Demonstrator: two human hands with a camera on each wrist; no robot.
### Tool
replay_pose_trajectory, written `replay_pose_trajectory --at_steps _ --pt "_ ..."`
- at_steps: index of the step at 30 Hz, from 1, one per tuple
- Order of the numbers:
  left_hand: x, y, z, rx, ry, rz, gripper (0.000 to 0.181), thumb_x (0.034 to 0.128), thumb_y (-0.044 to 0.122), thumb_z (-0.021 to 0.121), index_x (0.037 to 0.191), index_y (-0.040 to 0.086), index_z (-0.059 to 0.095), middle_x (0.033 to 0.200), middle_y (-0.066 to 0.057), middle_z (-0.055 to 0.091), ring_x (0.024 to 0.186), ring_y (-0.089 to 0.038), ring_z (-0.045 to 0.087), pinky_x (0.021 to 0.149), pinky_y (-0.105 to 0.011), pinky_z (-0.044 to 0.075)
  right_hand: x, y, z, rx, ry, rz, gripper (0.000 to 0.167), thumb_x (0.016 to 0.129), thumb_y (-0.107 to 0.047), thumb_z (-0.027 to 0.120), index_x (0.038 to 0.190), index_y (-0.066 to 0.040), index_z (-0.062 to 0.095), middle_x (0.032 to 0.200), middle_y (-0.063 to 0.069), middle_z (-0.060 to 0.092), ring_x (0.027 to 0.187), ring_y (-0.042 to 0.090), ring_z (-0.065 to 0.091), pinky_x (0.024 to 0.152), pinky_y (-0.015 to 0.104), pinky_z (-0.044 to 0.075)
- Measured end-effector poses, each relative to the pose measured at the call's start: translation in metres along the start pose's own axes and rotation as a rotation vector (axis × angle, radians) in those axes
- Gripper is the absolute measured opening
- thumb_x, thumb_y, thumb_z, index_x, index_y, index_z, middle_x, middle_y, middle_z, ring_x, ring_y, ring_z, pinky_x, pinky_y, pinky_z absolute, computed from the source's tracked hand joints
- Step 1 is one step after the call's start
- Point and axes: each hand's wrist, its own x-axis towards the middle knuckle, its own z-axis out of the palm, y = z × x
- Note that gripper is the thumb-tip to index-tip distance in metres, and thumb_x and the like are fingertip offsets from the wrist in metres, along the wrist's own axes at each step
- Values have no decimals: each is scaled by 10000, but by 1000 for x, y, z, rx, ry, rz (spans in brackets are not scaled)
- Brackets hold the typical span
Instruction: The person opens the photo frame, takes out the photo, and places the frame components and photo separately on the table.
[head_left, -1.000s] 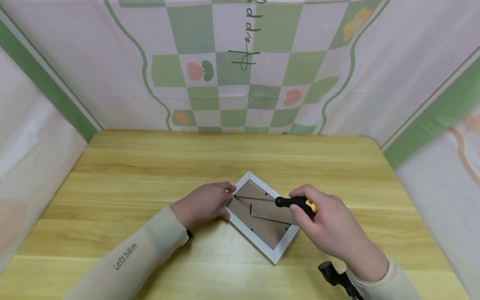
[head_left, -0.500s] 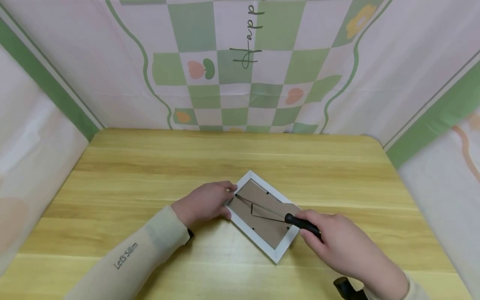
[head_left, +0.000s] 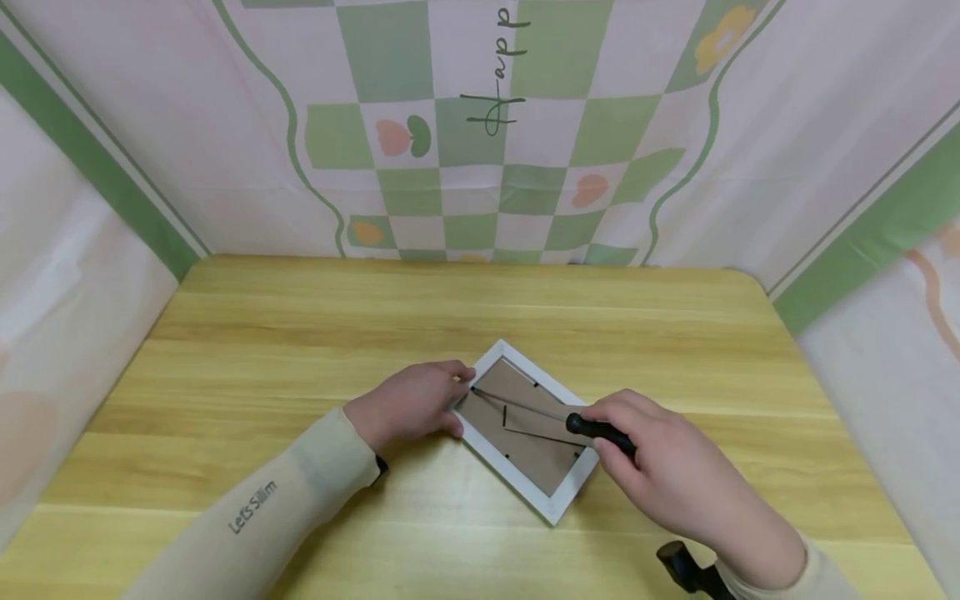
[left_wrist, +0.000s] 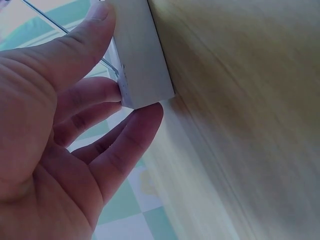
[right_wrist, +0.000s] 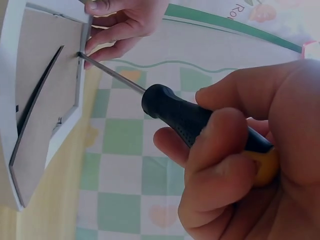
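A white picture frame lies back side up, turned diagonally, on the wooden table. Small dark tabs line the edge of its brown backing board. The stand flap tilts up from the board in the right wrist view. My left hand holds the frame's left corner, thumb on one side and fingertips on the other. My right hand grips a screwdriver by its black and yellow handle. The screwdriver's tip meets the board's edge by a tab, close to the left fingers.
The wooden table reaches back to a hanging cloth with green checks. A black device sits by my right wrist at the lower right. More cloth hangs at both sides.
My right hand lowered the screwdriver handle toward me and to the right, then raised it slightly. The tip stayed near the same tab. My left hand and the frame have barely moved.
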Motion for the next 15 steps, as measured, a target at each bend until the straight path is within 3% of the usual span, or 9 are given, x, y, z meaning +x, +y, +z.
replay_pose_trajectory --at_steps 10,15 --pt "-1 -5 0 -26 -8 -7 618 885 347 765 1358 -8 587 1465 -117 486 1263 -264 528 1041 -369 412 7 -5 2 -1 -6 -26 270 845 -43 725 1103 -112 681 1075 -78 648 759 24 542 633 295 502" --pt "-1 -10 3 -57 -1 16 471 887 340 766 1231 29 685 1514 -104 427 1213 -243 556 998 -350 441 11 -6 1 -19 4 -38 234 845 -52 713 1072 -102 686 1042 -77 650 760 39 561 636 306 517"
